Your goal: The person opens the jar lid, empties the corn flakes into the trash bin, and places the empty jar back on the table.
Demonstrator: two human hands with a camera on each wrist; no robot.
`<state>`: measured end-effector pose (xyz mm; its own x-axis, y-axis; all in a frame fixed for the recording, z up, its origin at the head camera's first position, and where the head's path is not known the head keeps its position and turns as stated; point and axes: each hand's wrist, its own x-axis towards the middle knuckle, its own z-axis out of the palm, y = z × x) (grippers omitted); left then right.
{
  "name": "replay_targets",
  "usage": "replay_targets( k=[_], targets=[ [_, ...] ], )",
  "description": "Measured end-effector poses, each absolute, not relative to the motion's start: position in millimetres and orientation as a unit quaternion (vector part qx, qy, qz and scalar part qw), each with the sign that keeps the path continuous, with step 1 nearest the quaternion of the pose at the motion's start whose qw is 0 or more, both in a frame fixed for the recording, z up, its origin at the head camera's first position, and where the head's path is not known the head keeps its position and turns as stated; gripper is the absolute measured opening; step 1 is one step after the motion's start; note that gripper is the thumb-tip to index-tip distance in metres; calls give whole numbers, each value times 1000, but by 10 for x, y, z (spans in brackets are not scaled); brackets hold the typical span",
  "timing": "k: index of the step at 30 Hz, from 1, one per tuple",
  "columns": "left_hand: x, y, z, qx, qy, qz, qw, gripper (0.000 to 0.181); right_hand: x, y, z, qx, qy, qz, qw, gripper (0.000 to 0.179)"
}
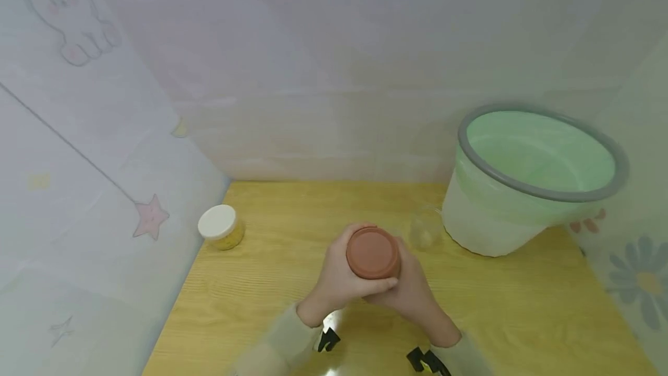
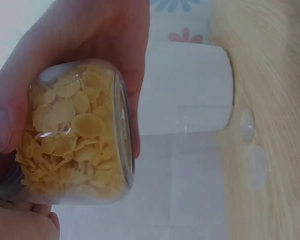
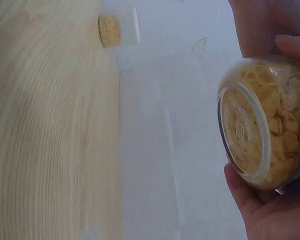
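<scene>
A clear jar of yellow flakes (image 2: 75,130) with a reddish-brown lid (image 1: 373,253) is held up above the table, its lid facing the head camera. My left hand (image 1: 338,274) grips the jar's left side, the thumb lying across its near side. From the right, my right hand (image 1: 414,292) curls round the jar as well. The right wrist view shows the jar's round glass base (image 3: 244,132), raised off the wooden table (image 3: 50,130). Parts of both hands are hidden behind the jar in the head view.
At the table's left edge stands a small tub (image 1: 228,239) with a white lid and yellow contents. A white bucket (image 1: 485,222) with green inside and grey rim stands at the right. Beside it is a clear cup (image 1: 425,232). Printed cloth hangs behind and at both sides.
</scene>
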<state>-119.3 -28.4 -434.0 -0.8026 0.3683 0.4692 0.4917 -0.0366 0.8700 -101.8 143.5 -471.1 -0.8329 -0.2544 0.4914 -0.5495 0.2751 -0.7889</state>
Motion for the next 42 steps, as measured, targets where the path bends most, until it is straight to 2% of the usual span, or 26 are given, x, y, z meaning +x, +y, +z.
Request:
replay_targets(
  k=[5,13,30,42],
  targets=[
    [-1195,-271,-4349,-298,-701,-645,58,84,-1022,1433,-4722,249,-789,548,129,94],
    [-1191,-312,-4326,-282,-724,-629,10,94,-1020,1475,-4712,260,-780,556,125,92],
    [-1151,-454,-4330,-286,-757,-587,-6,91,-1017,1510,-4712,255,-785,550,127,92],
    [-1153,-558,-4349,-290,-768,-571,19,74,-1049,1614,-4659,221,-793,553,130,90]
  ],
)
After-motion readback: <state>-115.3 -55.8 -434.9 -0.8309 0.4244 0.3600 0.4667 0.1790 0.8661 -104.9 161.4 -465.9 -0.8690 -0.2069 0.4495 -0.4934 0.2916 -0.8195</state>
